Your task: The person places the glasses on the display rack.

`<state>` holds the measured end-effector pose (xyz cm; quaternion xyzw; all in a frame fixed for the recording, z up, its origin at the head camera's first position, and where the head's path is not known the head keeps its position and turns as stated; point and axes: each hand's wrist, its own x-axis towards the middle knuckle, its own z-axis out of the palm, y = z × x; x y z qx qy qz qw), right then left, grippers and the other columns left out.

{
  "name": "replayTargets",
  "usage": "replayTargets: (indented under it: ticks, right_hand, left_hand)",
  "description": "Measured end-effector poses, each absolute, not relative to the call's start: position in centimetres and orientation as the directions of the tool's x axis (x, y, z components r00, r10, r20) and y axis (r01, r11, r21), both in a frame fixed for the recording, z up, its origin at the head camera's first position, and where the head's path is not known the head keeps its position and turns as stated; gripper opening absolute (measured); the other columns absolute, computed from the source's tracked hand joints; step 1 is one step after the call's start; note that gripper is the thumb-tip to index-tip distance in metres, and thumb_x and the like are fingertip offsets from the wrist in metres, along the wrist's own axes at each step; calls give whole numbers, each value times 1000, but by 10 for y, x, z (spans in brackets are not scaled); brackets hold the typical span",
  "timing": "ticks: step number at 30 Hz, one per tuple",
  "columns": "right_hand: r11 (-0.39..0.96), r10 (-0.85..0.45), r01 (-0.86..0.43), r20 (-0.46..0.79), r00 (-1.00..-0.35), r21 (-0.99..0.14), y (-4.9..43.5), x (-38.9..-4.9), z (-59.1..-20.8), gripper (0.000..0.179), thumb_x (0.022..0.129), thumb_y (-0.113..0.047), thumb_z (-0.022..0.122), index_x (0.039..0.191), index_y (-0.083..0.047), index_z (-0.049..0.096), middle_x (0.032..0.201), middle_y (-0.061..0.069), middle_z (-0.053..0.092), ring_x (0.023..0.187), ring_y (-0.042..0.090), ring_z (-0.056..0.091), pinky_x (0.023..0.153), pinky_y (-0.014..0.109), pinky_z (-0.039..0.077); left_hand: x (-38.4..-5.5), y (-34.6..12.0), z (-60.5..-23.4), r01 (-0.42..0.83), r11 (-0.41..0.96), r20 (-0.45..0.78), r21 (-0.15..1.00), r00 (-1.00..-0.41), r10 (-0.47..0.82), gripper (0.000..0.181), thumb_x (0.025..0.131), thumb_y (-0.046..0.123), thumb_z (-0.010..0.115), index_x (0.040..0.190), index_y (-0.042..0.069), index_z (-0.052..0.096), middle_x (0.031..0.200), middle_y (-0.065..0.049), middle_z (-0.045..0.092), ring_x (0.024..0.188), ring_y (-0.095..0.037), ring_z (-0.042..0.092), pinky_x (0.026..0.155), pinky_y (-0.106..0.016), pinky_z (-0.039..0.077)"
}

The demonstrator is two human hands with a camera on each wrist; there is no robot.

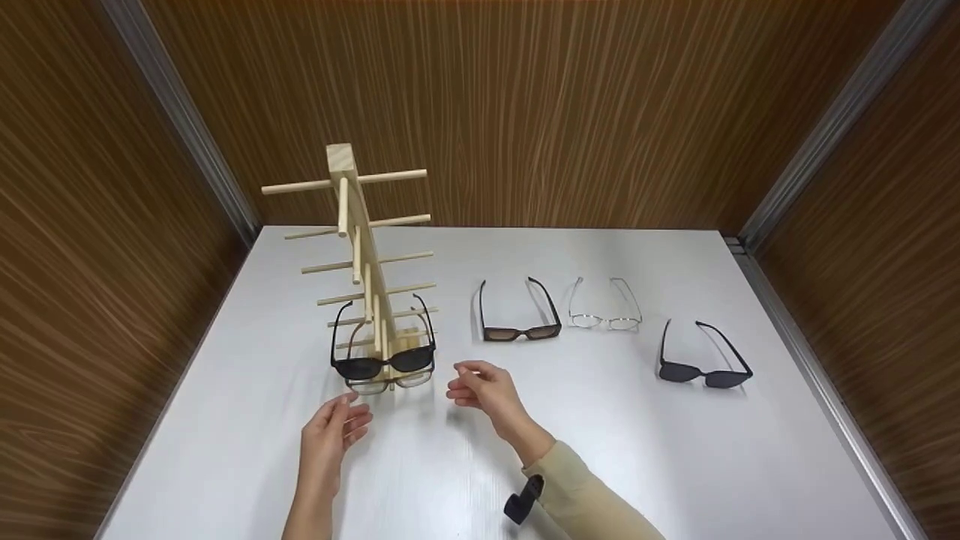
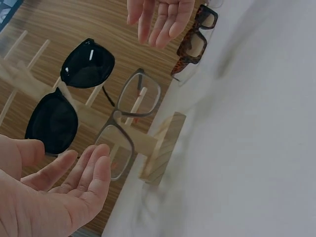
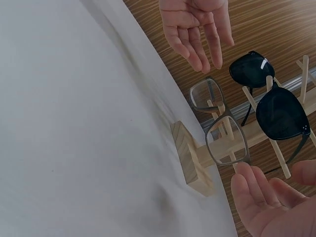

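A wooden glasses stand [image 1: 342, 159] with several crossing pegs rises at the left of the white table. Black sunglasses [image 1: 412, 360] hang on its lower pegs, and just below them hangs a pair of clear-lens eyeglasses [image 3: 228, 139] with a greyish frame. My left hand [image 1: 328, 431] is at the near left of the two hung pairs, fingers loosely bent, holding nothing. On their other side my right hand [image 1: 486, 391] has relaxed fingers and nothing in it. A small gap parts each hand from the glasses in the head view.
To the right of the stand lie tortoiseshell-framed sunglasses [image 1: 523, 333], thin metal-framed eyeglasses [image 1: 624, 324] and another black pair of sunglasses [image 1: 705, 375]. The stand's wooden foot [image 2: 164, 148] sits on the white tabletop [image 1: 675, 465]. Wood-grain panels [image 1: 525, 112] wall in the back and sides.
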<state>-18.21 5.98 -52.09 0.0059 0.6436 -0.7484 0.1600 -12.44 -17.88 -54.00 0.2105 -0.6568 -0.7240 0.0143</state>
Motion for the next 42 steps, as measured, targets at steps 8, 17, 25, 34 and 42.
replayTargets:
  ticks: [8, 17, 25, 34, 42]
  right_hand:
    - [-145, -201, 275, -244, -949, -950, 74, -189, -556, 32, 95, -12, 54, 118, 10, 53, 92, 23, 65, 83, 29, 67, 76, 42, 53]
    - [-158, -164, 284, -258, -952, -946, 85, -188, -569, 41, 94, -17, 56, 122, 12, 49, 89, 16, 67, 80, 24, 68, 73, 36, 54]
    - [-155, -144, 319, -298, -944, -935, 96, -184, -575, 41, 95, -18, 55, 123, 10, 50, 90, 15, 67, 81, 23, 67, 71, 33, 54]
    - [-203, -120, 319, -300, -946, -926, 108, -183, -582, 41, 95, -18, 55, 122, 12, 48, 88, 16, 66, 80, 25, 67, 73, 36, 54]
    - [-212, -108, 339, -323, -940, -917, 117, -182, -584, 41, 95, -17, 54, 123, 12, 47, 91, 18, 66, 80, 26, 68, 71, 36, 55]
  left_hand:
    - [-122, -166, -549, -310, -153, -340, 938, -906, -251, 46, 99, 32, 46, 124, -6, 51, 105, -20, 63, 90, -23, 65, 76, -30, 53]
    - [-121, -154, -555, -366, -158, -393, 917, -899, -196, 44, 98, 32, 47, 124, -3, 52, 103, -16, 64, 90, -24, 65, 75, -33, 53]
    - [-121, -143, -564, -406, -138, -424, 903, -894, -144, 41, 98, 29, 48, 123, -2, 53, 101, -13, 66, 89, -23, 65, 74, -33, 53]
    - [-123, -127, -573, -438, -115, -447, 891, -892, -65, 40, 98, 30, 48, 123, -1, 53, 101, -12, 66, 88, -21, 65, 73, -33, 53]
    - [-124, -113, -579, -434, -144, -439, 890, -899, -4, 39, 98, 27, 48, 122, -4, 53, 97, -11, 66, 82, -19, 65, 68, -31, 54]
